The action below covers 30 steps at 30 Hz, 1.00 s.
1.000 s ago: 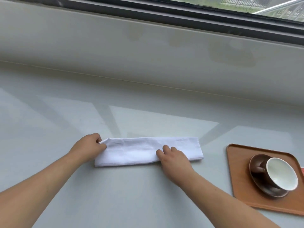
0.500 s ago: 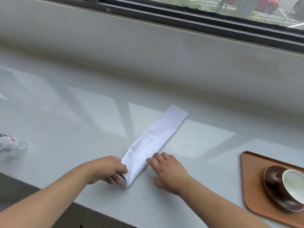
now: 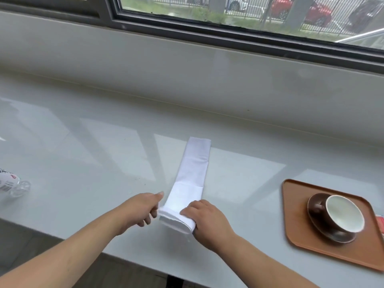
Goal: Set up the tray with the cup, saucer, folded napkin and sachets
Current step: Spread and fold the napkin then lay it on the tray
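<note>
Far left, at the frame's edge: a clear plastic bottle (image 3: 12,183) lying on its side on the pale grey counter (image 3: 83,154), well apart from everything else. Nearer the middle, the left hand (image 3: 143,208), fingers curled and pinching the left side of the near end of the white napkin (image 3: 192,173). Napkin folded into a long narrow strip, lying flat on the counter and running away toward the window (image 3: 249,15), its near end doubled back over itself into a thick rounded fold. Just right of that fold, the right hand (image 3: 204,220), closed on the fold's right side, fingers over the top layer and pressing it down. Further right and apart from the napkin, the orange-brown tray (image 3: 297,204) near the counter's front edge. On it, the dark brown saucer (image 3: 324,229) bearing the brown cup (image 3: 344,214), white inside, appearing tilted toward the camera. At the far right edge, a sliver of red and white (image 3: 380,222), too cropped to identify as sachets.
</note>
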### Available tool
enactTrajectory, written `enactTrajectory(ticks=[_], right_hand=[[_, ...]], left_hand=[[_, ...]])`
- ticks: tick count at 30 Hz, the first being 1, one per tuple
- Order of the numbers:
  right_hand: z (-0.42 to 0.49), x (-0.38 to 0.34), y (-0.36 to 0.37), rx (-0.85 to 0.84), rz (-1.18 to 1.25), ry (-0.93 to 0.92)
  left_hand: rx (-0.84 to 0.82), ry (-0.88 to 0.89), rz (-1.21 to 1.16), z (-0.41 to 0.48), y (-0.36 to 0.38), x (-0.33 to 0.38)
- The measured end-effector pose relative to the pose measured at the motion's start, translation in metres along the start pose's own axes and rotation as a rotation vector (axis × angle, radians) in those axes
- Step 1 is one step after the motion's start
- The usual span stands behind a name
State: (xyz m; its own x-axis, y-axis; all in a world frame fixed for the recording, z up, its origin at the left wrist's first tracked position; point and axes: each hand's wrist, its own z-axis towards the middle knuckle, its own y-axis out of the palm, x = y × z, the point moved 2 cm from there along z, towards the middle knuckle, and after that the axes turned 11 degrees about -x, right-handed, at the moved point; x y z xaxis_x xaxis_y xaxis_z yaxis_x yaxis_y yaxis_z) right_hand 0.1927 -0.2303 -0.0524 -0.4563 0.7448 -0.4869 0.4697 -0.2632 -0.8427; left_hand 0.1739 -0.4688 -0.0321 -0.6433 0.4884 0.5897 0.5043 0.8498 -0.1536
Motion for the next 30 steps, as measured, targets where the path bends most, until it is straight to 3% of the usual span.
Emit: enactTrajectory(ticks=[2,4,8,15,23,30], right_hand=[[-0.013,0.004,-0.003,-0.06,0.089,0.032],[-0.02,0.005,-0.007,-0.084,0.16,0.043],[-0.026,0.01,-0.021,-0.082,0.451,0.156],[-0.01,0.025,-0.052,-0.083,0.773,0.26],[0.037,0.051,-0.08,0.104,0.893,0.371],[0.087,0.086,-0.088,0.108,0.756,0.549]], left_hand=[[0.118,0.015,0.29,-0.004,-0.002,-0.006],[0.056,0.031,0.559,-0.013,0.002,-0.008],[-0.086,0.133,0.675,-0.012,0.017,-0.003],[-0.108,0.4,0.304,0.005,0.032,0.044],[-0.035,0.401,0.024,0.046,0.011,0.092],[0.073,0.277,0.115,0.111,-0.012,0.113]])
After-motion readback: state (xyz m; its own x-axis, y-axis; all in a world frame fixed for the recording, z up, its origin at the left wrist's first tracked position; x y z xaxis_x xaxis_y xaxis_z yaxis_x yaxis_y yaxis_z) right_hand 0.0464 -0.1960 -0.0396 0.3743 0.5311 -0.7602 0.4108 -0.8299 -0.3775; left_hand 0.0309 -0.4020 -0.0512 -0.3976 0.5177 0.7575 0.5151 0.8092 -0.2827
